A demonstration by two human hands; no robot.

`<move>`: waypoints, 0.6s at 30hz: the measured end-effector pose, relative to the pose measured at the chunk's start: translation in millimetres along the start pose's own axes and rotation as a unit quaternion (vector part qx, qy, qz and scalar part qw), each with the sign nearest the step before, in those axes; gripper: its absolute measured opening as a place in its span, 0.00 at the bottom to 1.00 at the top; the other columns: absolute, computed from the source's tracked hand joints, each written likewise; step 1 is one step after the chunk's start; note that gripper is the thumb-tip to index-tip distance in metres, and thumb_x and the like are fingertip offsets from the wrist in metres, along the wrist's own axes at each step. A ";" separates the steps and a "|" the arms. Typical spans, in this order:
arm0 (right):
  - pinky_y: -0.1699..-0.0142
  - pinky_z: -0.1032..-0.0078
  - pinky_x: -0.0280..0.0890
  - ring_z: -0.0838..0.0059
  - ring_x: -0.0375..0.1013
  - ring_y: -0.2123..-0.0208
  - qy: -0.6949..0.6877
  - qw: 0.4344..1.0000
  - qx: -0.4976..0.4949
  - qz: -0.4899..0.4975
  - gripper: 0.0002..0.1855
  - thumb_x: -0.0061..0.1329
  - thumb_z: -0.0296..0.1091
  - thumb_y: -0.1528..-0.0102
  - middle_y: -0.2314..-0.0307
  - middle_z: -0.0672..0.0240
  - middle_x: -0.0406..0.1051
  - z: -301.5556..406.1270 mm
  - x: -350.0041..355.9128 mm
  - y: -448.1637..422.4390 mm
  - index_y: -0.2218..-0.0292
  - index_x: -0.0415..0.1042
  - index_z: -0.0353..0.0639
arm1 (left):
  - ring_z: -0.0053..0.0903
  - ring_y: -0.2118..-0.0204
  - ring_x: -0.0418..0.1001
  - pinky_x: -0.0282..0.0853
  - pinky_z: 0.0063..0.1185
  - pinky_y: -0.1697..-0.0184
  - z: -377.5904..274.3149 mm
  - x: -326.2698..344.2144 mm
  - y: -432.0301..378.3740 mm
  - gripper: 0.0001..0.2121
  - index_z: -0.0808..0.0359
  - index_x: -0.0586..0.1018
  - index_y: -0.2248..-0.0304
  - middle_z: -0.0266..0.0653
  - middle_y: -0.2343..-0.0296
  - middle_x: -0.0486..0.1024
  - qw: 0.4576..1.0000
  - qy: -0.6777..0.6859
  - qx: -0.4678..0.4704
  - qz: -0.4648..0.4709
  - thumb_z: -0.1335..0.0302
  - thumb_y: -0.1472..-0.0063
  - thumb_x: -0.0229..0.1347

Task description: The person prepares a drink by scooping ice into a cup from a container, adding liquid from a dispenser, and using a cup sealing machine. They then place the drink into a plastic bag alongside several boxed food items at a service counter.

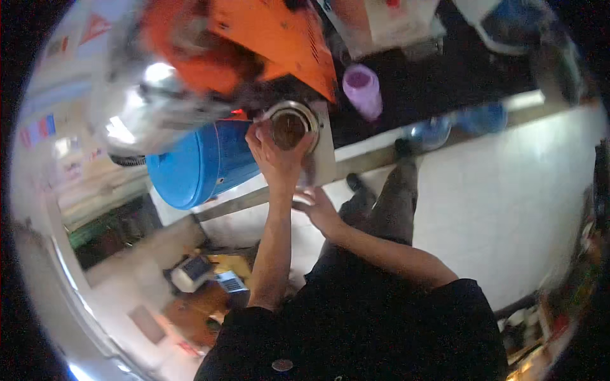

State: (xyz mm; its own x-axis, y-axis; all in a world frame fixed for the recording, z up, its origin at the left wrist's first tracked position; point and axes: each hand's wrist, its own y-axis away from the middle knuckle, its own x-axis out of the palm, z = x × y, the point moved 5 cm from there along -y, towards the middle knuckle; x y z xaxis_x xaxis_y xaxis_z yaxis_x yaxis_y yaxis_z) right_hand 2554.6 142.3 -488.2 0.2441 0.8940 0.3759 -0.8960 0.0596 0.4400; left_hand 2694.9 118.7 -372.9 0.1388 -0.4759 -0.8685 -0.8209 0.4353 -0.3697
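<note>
My left hand (279, 147) grips the side of a round, metal-rimmed container (289, 128) with something brownish inside, its fingers spread around the rim. My right hand (317, 207) is lower, below the container, with its fingers apart and nothing seen in them. The container is by a pale box-like surface (326, 152). Just left of it lies a blue cylindrical container with a lid (178, 169). A pink-purple cup (362, 90) is to the right on a dark surface.
Orange machine-like panels (286, 43) rise above my hands, with a blurred shiny object (143, 109) at their left. Blue rounded containers (431, 133) are by the dark counter's edge. Behind at lower left are a brown item (195, 312) and small objects. Pale floor (486, 200) shows at right.
</note>
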 end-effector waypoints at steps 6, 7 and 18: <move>0.36 0.64 0.55 0.65 0.58 0.40 -0.452 0.875 -0.061 -0.160 0.46 0.53 0.24 0.43 0.41 0.61 0.56 27.6 11.5 22.5 0.34 0.38 0.44 | 0.46 0.36 0.52 0.53 0.48 0.37 -36.3 -153.8 -60.8 0.50 0.64 0.49 0.36 0.52 0.38 0.54 0.900 -0.179 0.370 -0.149 0.47 0.47 0.62; 0.36 0.62 0.55 0.64 0.58 0.40 -0.471 0.861 -0.089 -0.173 0.49 0.52 0.23 0.43 0.40 0.60 0.54 26.9 17.4 31.1 0.32 0.34 0.45 | 0.45 0.34 0.49 0.50 0.49 0.35 -49.8 -187.0 -80.1 0.51 0.62 0.43 0.33 0.49 0.36 0.50 0.857 -0.243 0.420 -0.174 0.45 0.43 0.59; 0.31 0.58 0.45 0.50 0.49 0.35 -0.289 0.923 -0.196 -0.161 0.57 0.52 0.29 0.47 0.36 0.40 0.40 25.9 17.6 19.5 0.34 0.21 0.35 | 0.37 0.50 0.72 0.68 0.29 0.47 -108.8 -203.8 -186.3 0.30 0.70 0.70 0.46 0.45 0.49 0.72 0.939 -0.205 0.259 -0.095 0.67 0.45 0.65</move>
State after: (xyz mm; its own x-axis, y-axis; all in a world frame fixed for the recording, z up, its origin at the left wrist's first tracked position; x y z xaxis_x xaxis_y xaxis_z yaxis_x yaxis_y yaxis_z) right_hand 2551.0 147.7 -451.9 0.5773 0.4217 0.6992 -0.7800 0.5382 0.3193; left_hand 2759.2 51.5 -91.1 0.5437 -0.2950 -0.7857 -0.3954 0.7358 -0.5498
